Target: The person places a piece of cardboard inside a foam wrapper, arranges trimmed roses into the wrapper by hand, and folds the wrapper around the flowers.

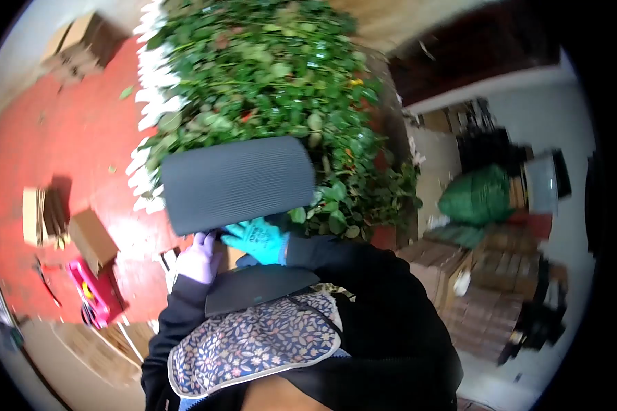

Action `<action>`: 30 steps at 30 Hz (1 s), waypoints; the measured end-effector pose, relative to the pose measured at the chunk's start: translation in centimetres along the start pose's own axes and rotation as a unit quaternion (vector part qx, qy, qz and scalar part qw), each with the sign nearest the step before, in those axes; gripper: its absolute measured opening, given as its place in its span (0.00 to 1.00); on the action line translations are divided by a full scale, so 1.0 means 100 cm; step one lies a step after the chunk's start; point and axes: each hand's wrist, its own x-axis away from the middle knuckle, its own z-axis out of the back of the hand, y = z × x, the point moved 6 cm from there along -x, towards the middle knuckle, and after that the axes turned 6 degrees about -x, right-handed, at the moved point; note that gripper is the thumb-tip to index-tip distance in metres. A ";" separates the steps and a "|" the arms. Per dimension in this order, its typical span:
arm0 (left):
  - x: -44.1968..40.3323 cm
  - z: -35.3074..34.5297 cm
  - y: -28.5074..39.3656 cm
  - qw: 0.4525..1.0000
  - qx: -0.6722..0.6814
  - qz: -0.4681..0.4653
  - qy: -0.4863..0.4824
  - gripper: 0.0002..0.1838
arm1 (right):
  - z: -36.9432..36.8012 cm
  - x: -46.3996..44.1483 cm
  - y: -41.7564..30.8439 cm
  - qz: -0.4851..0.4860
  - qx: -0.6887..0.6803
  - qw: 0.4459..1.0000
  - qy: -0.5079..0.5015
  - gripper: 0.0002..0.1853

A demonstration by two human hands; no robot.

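Observation:
A dark grey ribbed sheet (240,181) with curled ends lies over the near part of a broad mass of leafy green stems (260,82). My left hand (199,260), in a lilac glove, is closed at the sheet's near left edge, its fingertips partly hidden. Close beside it is my right hand (259,240), in a teal glove, with its fingers stretched leftward just under the same edge. A smooth dark panel (257,291) sits against my body below both hands. Between the hands, a small tan surface is partly covered.
White sleeve-like wraps (154,99) line the stems' left side. On the red tabletop (68,144) are cardboard pieces (94,241), a pink tool holder (96,294) and a red-handled tool (46,279). Boxes (487,312) and a green sack (476,195) stand at right.

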 end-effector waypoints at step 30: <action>0.001 0.023 0.000 0.991 -0.051 0.020 -0.125 0.36 | 0.067 -0.043 0.115 -0.086 -0.450 0.861 -0.223 0.25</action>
